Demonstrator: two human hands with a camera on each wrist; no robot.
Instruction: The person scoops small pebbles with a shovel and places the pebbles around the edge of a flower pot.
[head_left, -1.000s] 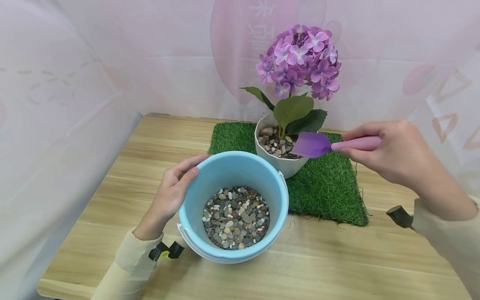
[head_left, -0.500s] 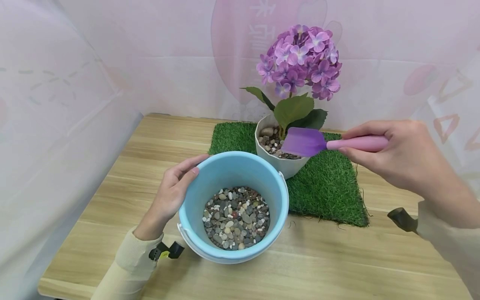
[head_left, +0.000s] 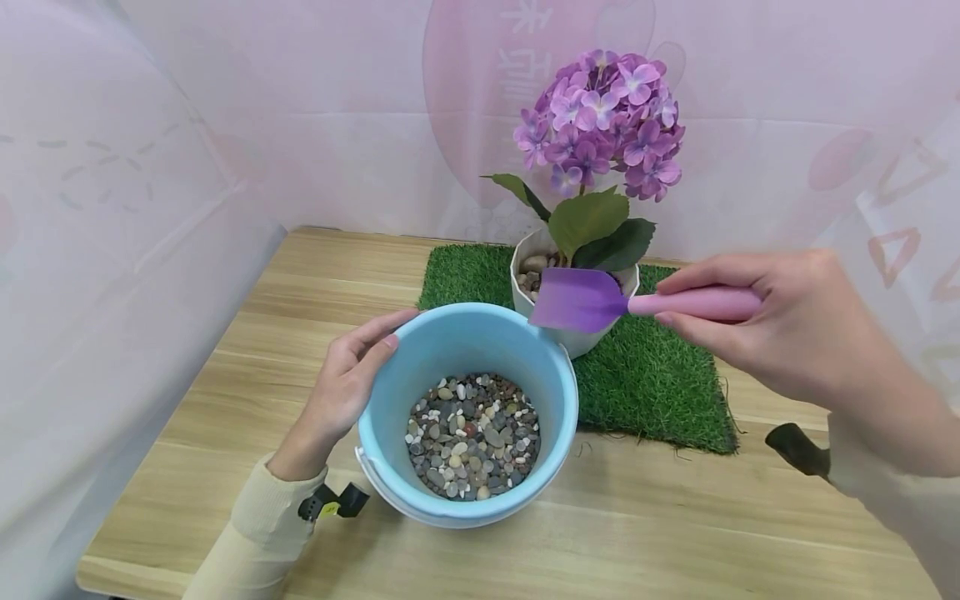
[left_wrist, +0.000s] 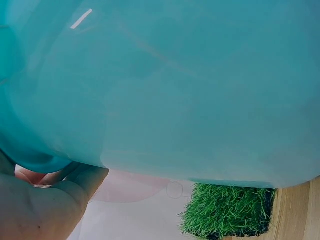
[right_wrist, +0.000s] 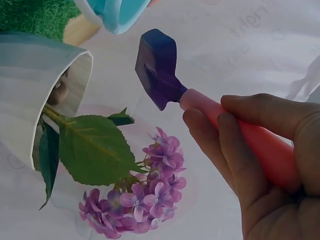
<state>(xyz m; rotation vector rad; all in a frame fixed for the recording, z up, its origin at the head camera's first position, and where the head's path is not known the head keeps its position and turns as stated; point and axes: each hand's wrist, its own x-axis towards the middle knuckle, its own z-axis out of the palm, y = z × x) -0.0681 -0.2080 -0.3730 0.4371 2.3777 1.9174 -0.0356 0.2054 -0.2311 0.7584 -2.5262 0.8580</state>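
Note:
A light blue bucket (head_left: pixel 468 333) with mixed pebbles (head_left: pixel 472 437) in its bottom stands on the table. My left hand (head_left: pixel 341 387) holds its left rim, thumb at the rim and fingers along the outside; the left wrist view shows the bucket's wall (left_wrist: pixel 175 90) beside the hand (left_wrist: pixel 45 205). My right hand (head_left: pixel 795 325) grips the pink handle (head_left: pixel 697 303) of a small shovel with a purple blade (head_left: pixel 577 300). The blade hangs between the bucket's back right rim and the white pot (head_left: pixel 581 342), hiding part of the pot's pebbles. In the right wrist view the blade (right_wrist: pixel 159 67) looks empty.
The pot holds a purple hydrangea (head_left: pixel 600 117) with green leaves and stands on a green grass mat (head_left: pixel 652 400). Wooden tabletop (head_left: pixel 675 517) surrounds the mat and bucket. A pale printed cloth (head_left: pixel 337 150) hangs behind and at both sides.
My right hand has moved the shovel left and slightly down, from over the pot to the bucket's back right rim. The left hand and bucket have stayed put.

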